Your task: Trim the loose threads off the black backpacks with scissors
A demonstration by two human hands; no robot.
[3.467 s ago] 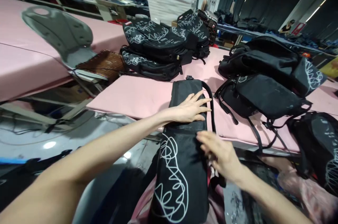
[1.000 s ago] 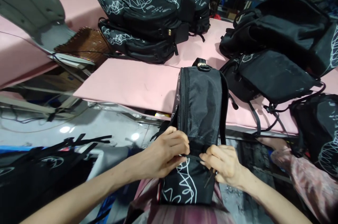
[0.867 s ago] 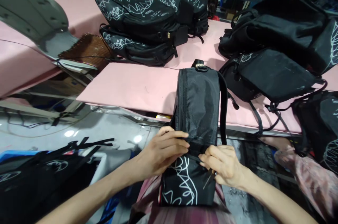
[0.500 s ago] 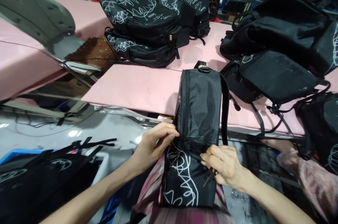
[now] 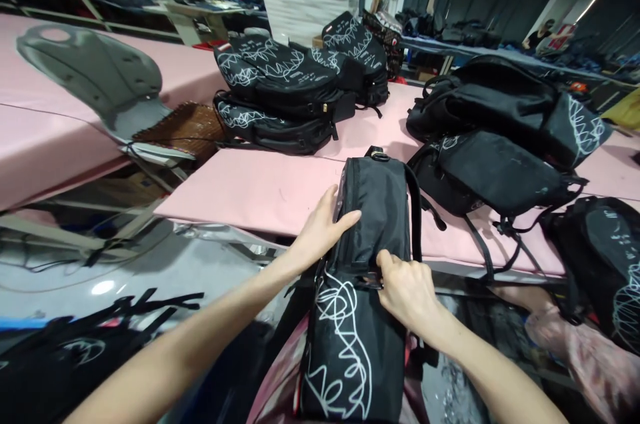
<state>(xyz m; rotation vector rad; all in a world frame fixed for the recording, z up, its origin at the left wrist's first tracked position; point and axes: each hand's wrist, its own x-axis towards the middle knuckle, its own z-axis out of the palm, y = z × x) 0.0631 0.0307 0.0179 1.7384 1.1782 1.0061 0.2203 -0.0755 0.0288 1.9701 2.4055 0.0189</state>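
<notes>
A black backpack (image 5: 340, 351) with white scribbled lines lies across my lap, its upper end on the pink table edge. My left hand (image 5: 325, 224) grips the left side of its upper part, thumb over the front and fingers along the side. With curled fingers, my right hand (image 5: 407, 287) pinches the fabric at the lower edge of the plain black upper panel (image 5: 383, 211). A gap shows just left of those fingers. Whether the right palm also holds a small tool is hidden. A black strap (image 5: 414, 211) runs down the right side.
Black backpacks (image 5: 280, 77) are stacked on the pink table (image 5: 240, 184), and more bags (image 5: 505, 164) lie to the right. A grey chair (image 5: 100, 77) stands left. Bags (image 5: 75, 357) fill the lower left. Another person's sleeve (image 5: 575, 344) shows at right.
My left hand has moved up from the lower zip corner and now spreads round the bag's side. My right hand has shifted up slightly; the thin metal tool by it is out of sight.
</notes>
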